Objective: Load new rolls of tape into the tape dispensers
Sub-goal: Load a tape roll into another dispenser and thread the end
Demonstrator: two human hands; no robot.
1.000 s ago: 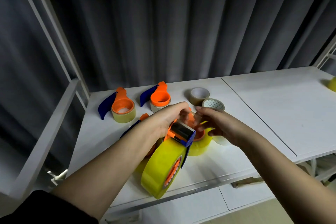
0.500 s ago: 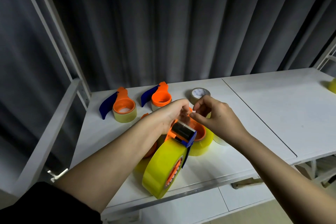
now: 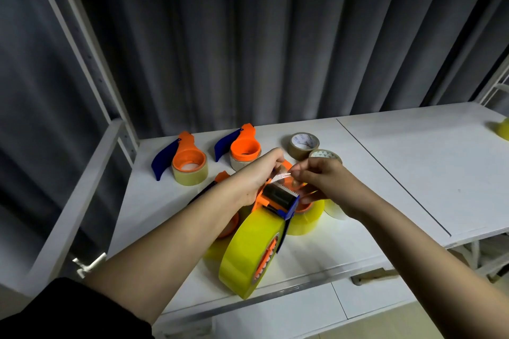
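Observation:
Above the table's front I hold up an orange and blue tape dispenser [image 3: 278,198] loaded with a big yellow tape roll [image 3: 248,250]. My left hand [image 3: 256,176] grips the dispenser's far end. My right hand [image 3: 325,181] pinches the clear tape end [image 3: 279,177] just above the cutter blade. Beneath the hands lies another dispenser with a yellow roll [image 3: 305,217], partly hidden. A third dispenser [image 3: 220,181] shows only in part behind my left forearm.
On the white table [image 3: 399,168], two loaded orange and blue dispensers [image 3: 187,162] [image 3: 242,150] lie at the back left. A brown tape roll [image 3: 303,144] and a patterned roll [image 3: 325,154] sit behind my hands. A yellow roll [image 3: 504,129] shows at the far right edge. A white frame post [image 3: 91,63] stands left.
My right hand rose from beside the lower roll to the dispenser's blade and now pinches the tape end, which is lifted free. My left hand kept its grip.

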